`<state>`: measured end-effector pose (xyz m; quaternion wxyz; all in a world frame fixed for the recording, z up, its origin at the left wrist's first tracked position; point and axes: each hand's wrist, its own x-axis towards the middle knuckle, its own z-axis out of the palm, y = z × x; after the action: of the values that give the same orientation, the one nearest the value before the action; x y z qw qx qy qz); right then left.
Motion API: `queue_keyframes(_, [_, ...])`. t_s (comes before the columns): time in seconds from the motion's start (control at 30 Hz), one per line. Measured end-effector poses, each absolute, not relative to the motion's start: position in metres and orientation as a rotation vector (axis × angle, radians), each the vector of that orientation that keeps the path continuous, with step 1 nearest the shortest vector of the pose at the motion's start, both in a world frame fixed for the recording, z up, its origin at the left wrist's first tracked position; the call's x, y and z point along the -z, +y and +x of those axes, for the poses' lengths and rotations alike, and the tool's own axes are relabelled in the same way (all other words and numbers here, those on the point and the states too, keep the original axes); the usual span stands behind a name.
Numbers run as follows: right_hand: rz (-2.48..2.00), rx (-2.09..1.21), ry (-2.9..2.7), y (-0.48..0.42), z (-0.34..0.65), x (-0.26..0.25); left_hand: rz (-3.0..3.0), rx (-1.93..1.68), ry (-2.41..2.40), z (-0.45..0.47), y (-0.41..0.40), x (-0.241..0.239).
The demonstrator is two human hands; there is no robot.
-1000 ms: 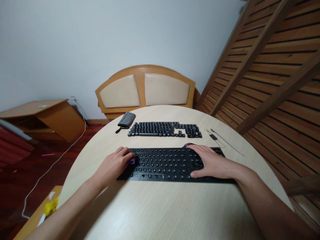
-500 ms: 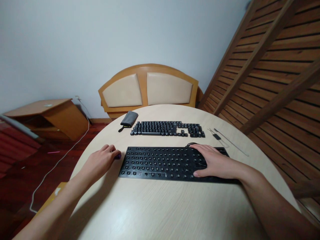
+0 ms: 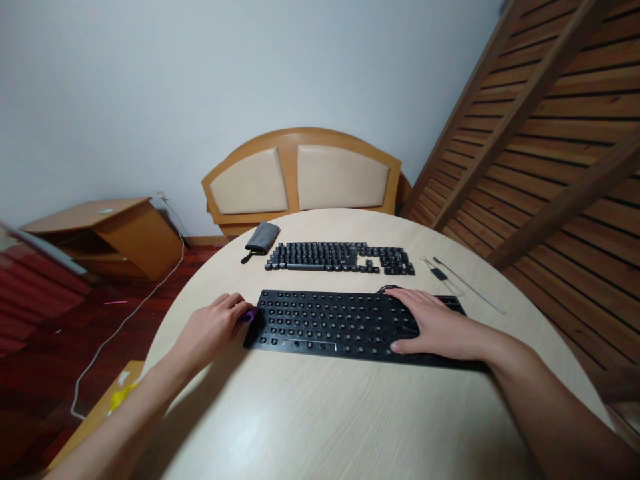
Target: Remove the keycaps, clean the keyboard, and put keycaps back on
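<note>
A black keyboard base (image 3: 330,323) with its keycaps off lies across the round table (image 3: 320,413). My right hand (image 3: 433,325) rests flat on the base's right part, fingers stretched out. My left hand (image 3: 213,330) is closed on a small purple object (image 3: 247,315), most of it hidden by the fingers, and holds it against the base's left edge. Behind the base, the removed black keycaps (image 3: 340,257) are laid out in keyboard order.
A grey pouch (image 3: 261,238) lies at the far left of the keycaps. Thin wire tools (image 3: 443,273) lie at the right. A padded wooden chair back (image 3: 300,177) stands behind the table. A low cabinet (image 3: 105,233) and a white cable (image 3: 125,320) are on the floor at left.
My left hand drew away from the base's left corner to the bare table, then came back to the base's left edge with the purple object. My right hand stayed put.
</note>
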<state>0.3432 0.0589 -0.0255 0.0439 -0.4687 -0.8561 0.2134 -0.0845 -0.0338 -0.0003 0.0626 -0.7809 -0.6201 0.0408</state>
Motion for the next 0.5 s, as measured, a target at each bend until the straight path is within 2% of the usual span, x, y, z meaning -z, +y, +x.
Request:
queue_keyframes(0.33, [-1.473, -0.632, -2.62, 0.057, 0.34, 0.023, -2.364, -0.063, -1.897, -0.079, -0.037, 0.0])
queue_keyframes(0.5, [-1.449, -0.667, -2.595, 0.056, 0.34, 0.022, -2.379, -0.194, -1.888, -0.066, -0.03, -0.005])
